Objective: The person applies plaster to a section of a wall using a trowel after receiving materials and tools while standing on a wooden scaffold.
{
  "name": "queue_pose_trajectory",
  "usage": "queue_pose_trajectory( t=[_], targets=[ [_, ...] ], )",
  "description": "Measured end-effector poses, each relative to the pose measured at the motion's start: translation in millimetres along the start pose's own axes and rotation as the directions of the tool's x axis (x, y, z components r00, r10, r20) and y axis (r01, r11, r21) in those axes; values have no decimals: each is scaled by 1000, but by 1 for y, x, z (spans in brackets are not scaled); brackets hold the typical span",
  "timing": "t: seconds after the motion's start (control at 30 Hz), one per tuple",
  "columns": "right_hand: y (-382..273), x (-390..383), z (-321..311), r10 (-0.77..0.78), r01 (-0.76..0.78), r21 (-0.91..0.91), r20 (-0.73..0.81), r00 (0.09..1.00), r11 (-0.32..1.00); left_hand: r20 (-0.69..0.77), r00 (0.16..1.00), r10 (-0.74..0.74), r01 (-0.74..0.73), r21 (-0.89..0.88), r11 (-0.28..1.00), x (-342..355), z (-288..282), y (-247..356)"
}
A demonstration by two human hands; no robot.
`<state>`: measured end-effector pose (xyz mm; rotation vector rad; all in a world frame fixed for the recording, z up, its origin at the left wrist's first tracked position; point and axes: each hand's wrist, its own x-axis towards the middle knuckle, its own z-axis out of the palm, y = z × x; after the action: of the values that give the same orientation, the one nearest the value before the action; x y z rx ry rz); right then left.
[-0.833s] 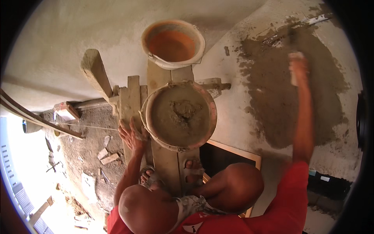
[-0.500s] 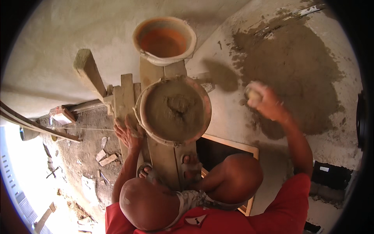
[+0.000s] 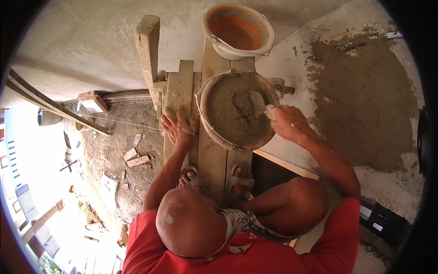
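My right hand [image 3: 292,122] is closed round the handle of a trowel [image 3: 258,104], whose blade dips into the grey wet mortar [image 3: 224,122]. That mortar fills most of a round bucket [image 3: 211,131] standing on the wooden planks, and a rough hollow shows in its middle. My left hand [image 3: 178,129] lies with fingers spread on a plank [image 3: 185,84] left of the bucket. It holds nothing.
Behind the mortar bucket stands a second bucket [image 3: 269,34], orange inside, on the same planks [image 3: 212,162]. An upright timber [image 3: 147,50] rises at the left. A patch of wet mortar [image 3: 365,100] covers the right wall. Rubble [image 3: 138,160] litters the ground below.
My right hand has come from the wet patch on the wall leftward to the bucket, and the trowel now meets the mortar. My left hand stays on the plank. The whole view has shifted.
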<state>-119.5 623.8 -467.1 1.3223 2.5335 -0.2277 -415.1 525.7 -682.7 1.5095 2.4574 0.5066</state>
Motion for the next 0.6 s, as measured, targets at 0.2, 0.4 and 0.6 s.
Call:
queue_pose_trajectory(
  t=[0.2,0.4,0.6],
  targets=[
    [-8,0,10,88,-114,389,85,993,914,11,1000,-29,29,-4,1000,-2,1,-6],
    [10,-38,43,211,-223,359,73,975,906,-1,1000,-11,11,-18,1000,-2,2,3],
    [9,-35,56,208,-196,385,12,978,902,-44,998,37,-38,-21,999,-3,4,-8]
  ],
)
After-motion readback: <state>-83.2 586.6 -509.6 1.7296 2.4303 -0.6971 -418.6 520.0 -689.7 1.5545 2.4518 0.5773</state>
